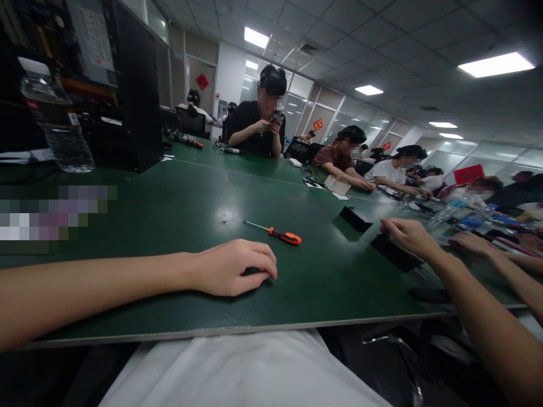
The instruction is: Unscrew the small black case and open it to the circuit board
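Note:
My left hand [240,268] rests on the green table [182,220], fingers loosely bent and nothing in it. A small gap shows between thumb and fingers. Just beyond it lies a screwdriver [285,235] with an orange and black handle, its thin shaft pointing left. On the right, my right hand [405,234] is curled closed above a black box-like piece [394,252]. Its finger undersides are hidden, so whether it grips anything cannot be made out. A second black box-like piece [355,219] sits a little further off, apart from the hand.
A water bottle [57,121] stands at the left by a black computer case [136,85]. Another person's hand [470,242] is on the table at my right. Across the table a person [257,127] holds a phone. A pale box [337,185] and cables lie further back.

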`<state>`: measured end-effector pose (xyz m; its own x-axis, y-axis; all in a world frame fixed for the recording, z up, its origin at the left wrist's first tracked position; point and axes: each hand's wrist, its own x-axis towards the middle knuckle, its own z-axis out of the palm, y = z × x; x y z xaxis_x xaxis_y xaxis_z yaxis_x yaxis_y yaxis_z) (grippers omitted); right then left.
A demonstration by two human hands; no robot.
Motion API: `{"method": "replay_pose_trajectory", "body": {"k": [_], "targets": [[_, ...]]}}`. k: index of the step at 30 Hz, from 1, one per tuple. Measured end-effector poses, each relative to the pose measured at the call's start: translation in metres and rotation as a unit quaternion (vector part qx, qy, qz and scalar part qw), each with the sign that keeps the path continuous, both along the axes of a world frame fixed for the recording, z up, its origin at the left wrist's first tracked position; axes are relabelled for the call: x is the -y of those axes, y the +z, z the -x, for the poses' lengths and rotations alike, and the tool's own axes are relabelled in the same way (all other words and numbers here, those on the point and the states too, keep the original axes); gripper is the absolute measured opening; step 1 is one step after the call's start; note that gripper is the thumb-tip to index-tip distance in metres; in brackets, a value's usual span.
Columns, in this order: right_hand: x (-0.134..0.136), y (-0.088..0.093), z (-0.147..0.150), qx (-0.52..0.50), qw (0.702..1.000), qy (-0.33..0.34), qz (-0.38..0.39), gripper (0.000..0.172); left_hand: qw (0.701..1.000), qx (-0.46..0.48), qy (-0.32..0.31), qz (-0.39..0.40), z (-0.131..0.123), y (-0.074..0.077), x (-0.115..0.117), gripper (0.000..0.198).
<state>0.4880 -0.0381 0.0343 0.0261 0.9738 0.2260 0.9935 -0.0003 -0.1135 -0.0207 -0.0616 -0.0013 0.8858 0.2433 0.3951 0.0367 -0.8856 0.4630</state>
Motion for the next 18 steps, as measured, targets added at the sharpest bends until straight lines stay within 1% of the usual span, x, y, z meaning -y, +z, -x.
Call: {"method": "replay_pose_trajectory", "body": {"k": [4, 7, 9, 11, 14, 16, 18], "targets": [[-0.019, 0.027, -0.007, -0.016, 0.995, -0.043, 0.09, 0.027, 1.0, -0.002, 0.0, 0.003, 0.0, 0.001, 0.0, 0.021], [-0.04, 0.045, -0.005, -0.028, 0.978, -0.096, 0.181, 0.029, 1.0, -0.007, -0.001, 0.005, 0.0, 0.001, 0.0, 0.021], [-0.054, 0.051, 0.002, -0.023, 0.963, -0.127, 0.235, 0.032, 1.0, -0.004, -0.001, 0.008, 0.0, 0.002, 0.0, 0.021], [-0.069, 0.052, 0.013, -0.004, 0.95, -0.147, 0.274, 0.034, 1.0, 0.003, -0.001, 0.01, 0.0, 0.001, 0.0, 0.02], [-0.09, 0.047, 0.033, 0.045, 0.935, -0.158, 0.313, 0.032, 1.0, 0.004, -0.001, 0.009, 0.0, 0.0, 0.001, 0.02], [-0.104, 0.043, 0.05, 0.093, 0.931, -0.153, 0.318, 0.032, 1.0, -0.002, -0.001, 0.005, 0.0, -0.001, 0.001, 0.02], [-0.117, 0.04, 0.07, 0.152, 0.939, -0.123, 0.284, 0.033, 1.0, -0.006, -0.002, 0.003, 0.0, -0.001, 0.0, 0.02]]}}
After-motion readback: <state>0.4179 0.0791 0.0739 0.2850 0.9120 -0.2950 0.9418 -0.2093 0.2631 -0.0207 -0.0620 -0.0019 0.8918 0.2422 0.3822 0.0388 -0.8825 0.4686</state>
